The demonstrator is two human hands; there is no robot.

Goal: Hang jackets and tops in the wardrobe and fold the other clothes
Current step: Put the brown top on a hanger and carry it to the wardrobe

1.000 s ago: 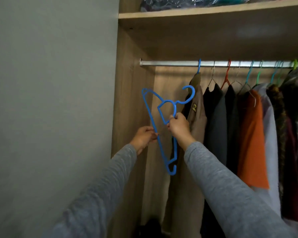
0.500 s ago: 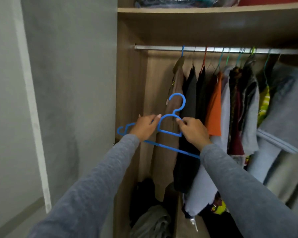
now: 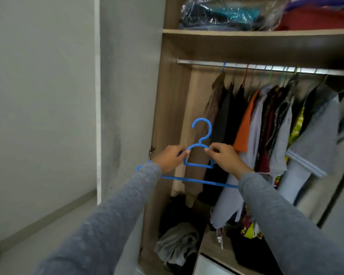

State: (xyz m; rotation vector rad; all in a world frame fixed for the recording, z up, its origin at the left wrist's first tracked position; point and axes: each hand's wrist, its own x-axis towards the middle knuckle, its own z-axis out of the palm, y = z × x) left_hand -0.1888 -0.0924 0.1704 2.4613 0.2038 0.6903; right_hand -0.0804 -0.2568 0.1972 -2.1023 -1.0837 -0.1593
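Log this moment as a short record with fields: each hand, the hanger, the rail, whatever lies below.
left hand: pinches the blue hanger on its left shoulder, beside the neck
right hand: pinches the right shoulder, beside the neck
blue hanger: bare, upright, hook on top, held below the rail, not hooked on
rail: crowded with hung clothes; brown jacket leftmost, orange top further right
grey garment: crumpled low down, under the hung clothes

To our left we see a grey wall [image 3: 38, 96] with a white vertical strip [image 3: 97, 96] down it. The wall meets a pale floor [image 3: 48, 241] along a skirting board [image 3: 38, 221]. On the top shelf [image 3: 246, 32] a clear plastic bag [image 3: 226, 12] of dark and teal cloth lies beside red fabric [image 3: 316, 18].
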